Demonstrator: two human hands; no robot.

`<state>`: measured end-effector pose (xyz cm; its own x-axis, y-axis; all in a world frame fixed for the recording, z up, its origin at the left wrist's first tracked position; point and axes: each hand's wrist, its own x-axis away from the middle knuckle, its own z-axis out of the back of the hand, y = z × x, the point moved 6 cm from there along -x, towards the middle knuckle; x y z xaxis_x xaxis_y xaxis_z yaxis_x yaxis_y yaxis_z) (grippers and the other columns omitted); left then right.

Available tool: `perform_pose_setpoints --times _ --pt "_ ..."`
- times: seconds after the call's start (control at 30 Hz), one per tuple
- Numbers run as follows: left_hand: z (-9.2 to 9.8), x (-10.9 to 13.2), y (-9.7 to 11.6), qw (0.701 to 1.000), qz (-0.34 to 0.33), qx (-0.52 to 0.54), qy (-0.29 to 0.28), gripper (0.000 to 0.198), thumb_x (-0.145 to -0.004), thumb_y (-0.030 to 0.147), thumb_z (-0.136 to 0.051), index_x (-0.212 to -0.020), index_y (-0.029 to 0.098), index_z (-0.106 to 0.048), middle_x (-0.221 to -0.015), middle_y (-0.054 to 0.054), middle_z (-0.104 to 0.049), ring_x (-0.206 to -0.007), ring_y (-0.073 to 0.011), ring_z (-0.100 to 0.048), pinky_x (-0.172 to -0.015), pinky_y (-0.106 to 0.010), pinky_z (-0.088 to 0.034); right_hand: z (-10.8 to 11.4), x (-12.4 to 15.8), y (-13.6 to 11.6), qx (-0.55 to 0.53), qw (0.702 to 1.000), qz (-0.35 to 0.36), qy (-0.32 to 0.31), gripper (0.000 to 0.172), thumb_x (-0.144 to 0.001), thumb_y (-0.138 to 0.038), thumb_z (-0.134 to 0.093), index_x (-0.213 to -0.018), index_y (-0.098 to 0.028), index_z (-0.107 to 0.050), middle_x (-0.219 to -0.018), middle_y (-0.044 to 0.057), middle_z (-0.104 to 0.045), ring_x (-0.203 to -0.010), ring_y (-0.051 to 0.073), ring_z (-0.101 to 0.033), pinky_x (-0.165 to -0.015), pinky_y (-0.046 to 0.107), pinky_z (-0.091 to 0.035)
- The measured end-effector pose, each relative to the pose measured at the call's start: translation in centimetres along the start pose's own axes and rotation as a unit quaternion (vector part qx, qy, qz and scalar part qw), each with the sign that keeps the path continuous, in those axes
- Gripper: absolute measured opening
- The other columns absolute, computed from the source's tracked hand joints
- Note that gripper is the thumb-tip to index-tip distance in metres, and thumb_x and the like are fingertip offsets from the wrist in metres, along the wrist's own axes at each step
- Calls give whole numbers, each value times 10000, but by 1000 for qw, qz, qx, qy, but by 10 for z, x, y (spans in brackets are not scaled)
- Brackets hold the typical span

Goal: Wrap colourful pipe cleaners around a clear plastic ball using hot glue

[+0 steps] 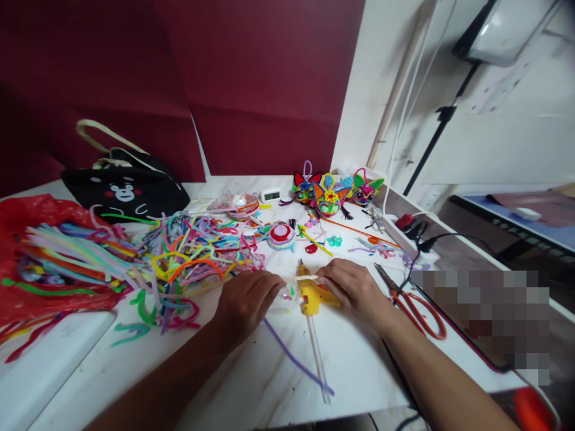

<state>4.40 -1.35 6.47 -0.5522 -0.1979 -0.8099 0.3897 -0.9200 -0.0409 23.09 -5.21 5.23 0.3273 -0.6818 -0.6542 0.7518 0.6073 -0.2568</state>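
A white pipe cleaner [306, 278] runs between my two hands over the table's middle. My left hand [245, 300] pinches its left end, fingers closed. My right hand [353, 288] has its fingers closed on the right end. Just below the left fingertips is a clear, rounded plastic piece [290, 293] with small coloured bits; whether the left hand touches it I cannot tell. Beneath the pipe cleaner lies a yellow hot glue gun [309, 302], partly hidden by the right hand, with a clear glue stick [318, 359] at its back. A purple pipe cleaner [294, 356] trails across the table.
Orange-handled scissors [420, 314] lie right of my right hand. Heaped pipe cleaners [193, 251] and a red plastic bag [18, 230] fill the left. Several colourful finished ornaments [327, 200] stand at the back, near a power strip [404, 230]. A round red-and-white piece [281, 235] sits mid-table.
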Motion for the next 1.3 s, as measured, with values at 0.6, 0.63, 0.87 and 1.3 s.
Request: perform_pose_setpoints --times 0.6,0.63,0.87,1.3 --pt "-1 5 -11 1000 13 -6 1 74 -953 159 -541 -904 163 -598 -735 -40 -709 -668 -161 -680 -645 -264 -535 -9 1 3 -67 997 -30 -21 126 -998 -191 -493 -1018 -183 -617 -840 59 -642 -729 144 -613 -663 242 -484" --pt "0 5 -11 1000 15 -5 4 76 -951 159 -545 -900 160 -602 -732 -39 -708 -666 -159 -679 -643 -260 -532 -9 2 4 -69 997 -32 -21 127 -996 -186 -494 -1032 -185 -616 -853 61 -645 -741 146 -618 -670 243 -487" --pt "15 6 -37 992 119 -19 24 134 -939 191 -563 -848 159 -656 -755 -25 -723 -686 -130 -676 -657 -218 -498 -5 5 7 -38 999 -30 20 125 -983 -172 -518 -1091 -191 -577 -901 64 -656 -782 150 -638 -696 249 -496" --pt "25 45 -150 907 383 -170 -36 291 -887 383 -499 -804 168 -675 -680 -49 -664 -675 -220 -641 -644 -309 -473 -7 7 9 -23 999 -25 14 121 -993 -173 -474 -1046 -195 -581 -857 61 -655 -753 160 -642 -664 260 -493"
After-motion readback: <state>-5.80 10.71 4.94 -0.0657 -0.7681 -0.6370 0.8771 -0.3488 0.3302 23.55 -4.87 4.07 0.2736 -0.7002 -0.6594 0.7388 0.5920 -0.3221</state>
